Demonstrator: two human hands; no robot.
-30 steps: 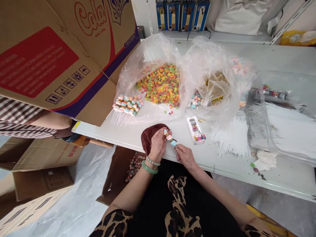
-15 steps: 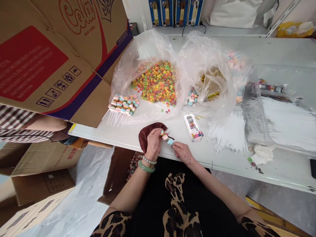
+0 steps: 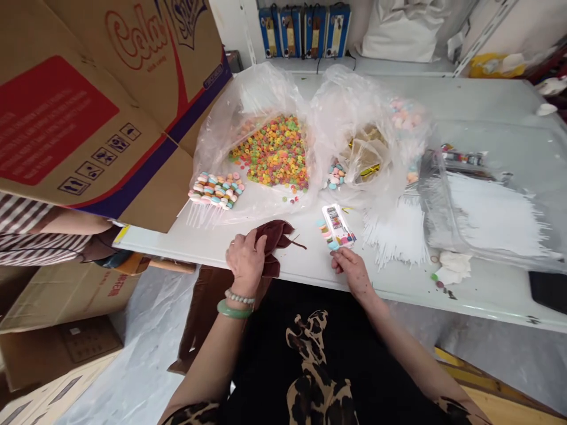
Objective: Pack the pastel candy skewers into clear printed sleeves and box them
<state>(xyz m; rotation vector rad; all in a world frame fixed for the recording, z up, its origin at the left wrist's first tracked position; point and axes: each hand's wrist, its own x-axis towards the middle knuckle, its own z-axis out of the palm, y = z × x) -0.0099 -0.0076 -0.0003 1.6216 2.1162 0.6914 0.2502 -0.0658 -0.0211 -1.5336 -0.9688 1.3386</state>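
My right hand point(image 3: 352, 270) pinches the lower end of a candy skewer point(image 3: 326, 234) of pastel and brown pieces, which overlaps the left side of a white printed packet point(image 3: 339, 224). At the table's front edge, my left hand point(image 3: 246, 258) has its fingers bent on a dark maroon cloth point(image 3: 275, 235). Finished-looking candy skewers point(image 3: 217, 190) with white sticks lie at the left. Behind them, an open clear bag holds colourful ring candies point(image 3: 279, 153). Another clear bag has pastel candies point(image 3: 335, 175) and gold ties point(image 3: 370, 171) in it.
White sticks point(image 3: 398, 233) lie right of the packet, beside a clear container point(image 3: 496, 248) with more sticks. A large cardboard box point(image 3: 146, 106) stands at the left, with another person's arm point(image 3: 84, 223) below it. Blue boxes point(image 3: 305, 32) line the back shelf.
My hands have moved apart. The right hand has carried the skewer rightward to the packet; the left has let go of it and shifted left onto the cloth. The view has shifted slightly.
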